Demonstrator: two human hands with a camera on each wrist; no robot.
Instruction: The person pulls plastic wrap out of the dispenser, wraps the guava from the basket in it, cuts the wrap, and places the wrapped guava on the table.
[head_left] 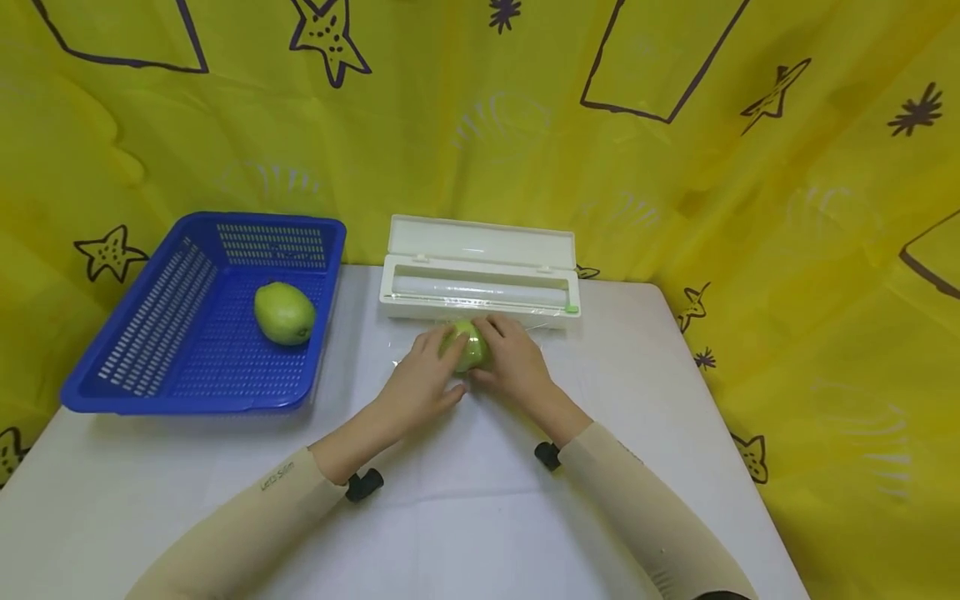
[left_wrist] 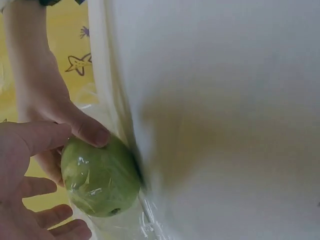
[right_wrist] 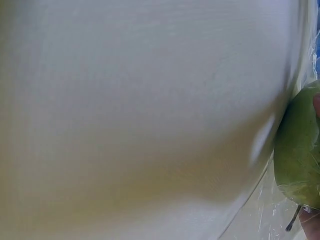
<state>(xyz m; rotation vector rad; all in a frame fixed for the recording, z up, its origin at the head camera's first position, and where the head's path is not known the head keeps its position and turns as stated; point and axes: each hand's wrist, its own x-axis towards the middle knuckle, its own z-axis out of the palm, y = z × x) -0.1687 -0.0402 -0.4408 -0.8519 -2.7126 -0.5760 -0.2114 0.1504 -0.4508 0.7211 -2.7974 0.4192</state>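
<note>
A green pear (head_left: 471, 347) lies on the white table with clear cling film over its skin. My right hand (head_left: 512, 357) holds it, thumb on one side and fingers round the other, as the left wrist view shows. Close beside the pear is my left hand (head_left: 422, 377), its fingers spread and loosely bent; whether they touch the film cannot be told. More clear film (left_wrist: 150, 217) spreads out under the fruit. The pear's dark stem (right_wrist: 293, 218) sticks out in the right wrist view, where most of the right hand is out of frame.
Just behind the hands stands a white cling film dispenser (head_left: 480, 313), lid up, with a film roll (head_left: 480, 289) inside. To the left, a blue basket (head_left: 198, 406) holds another green pear (head_left: 284, 313). A yellow patterned curtain (head_left: 450, 125) hangs behind the table.
</note>
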